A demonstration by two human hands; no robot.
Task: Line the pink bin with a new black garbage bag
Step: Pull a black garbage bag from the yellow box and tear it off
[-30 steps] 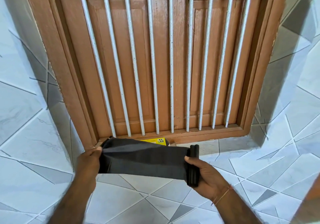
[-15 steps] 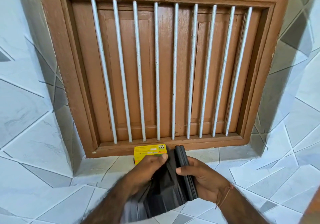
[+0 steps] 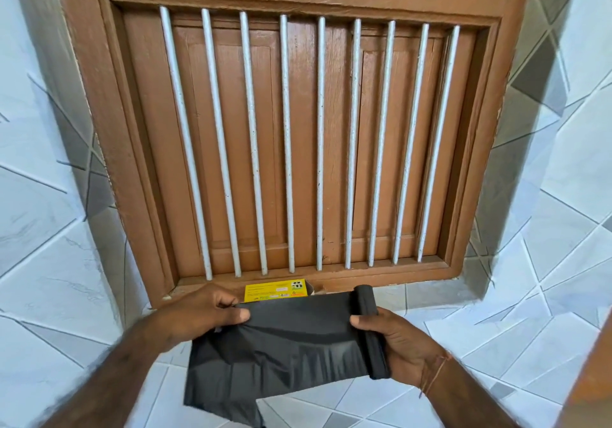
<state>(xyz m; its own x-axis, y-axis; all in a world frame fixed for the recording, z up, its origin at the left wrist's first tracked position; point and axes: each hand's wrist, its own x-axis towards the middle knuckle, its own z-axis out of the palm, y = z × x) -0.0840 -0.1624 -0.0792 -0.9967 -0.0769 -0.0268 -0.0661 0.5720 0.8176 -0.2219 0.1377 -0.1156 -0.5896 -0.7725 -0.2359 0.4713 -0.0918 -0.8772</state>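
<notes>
A black garbage bag (image 3: 284,344) is held up in front of a brown wooden window (image 3: 308,136) w/ white bars (image 3: 288,142). The bag is stretched flat btwn both hands. Its left top edge is pinched by the left hand (image 3: 202,316), thumb on the front, other fingers curled behind. On the right, the roll of bags (image 3: 371,331) is gripped by the right hand (image 3: 397,341), thumb pressed on the front, fingers wrapped round the back. The roll is held upright, a bit tilted. The loose part of the bag hangs down at the bottom left, w/ some soft wrinkles in the middle. A thin string (image 3: 433,371) is seen on the right wrist. A small yellow box (image 3: 276,290) is seen on the ledge just behind the bag, at the foot of the window. Grey & white tiles (image 3: 49,228) are seen all around. The pink bin isn't seen in this view.
</notes>
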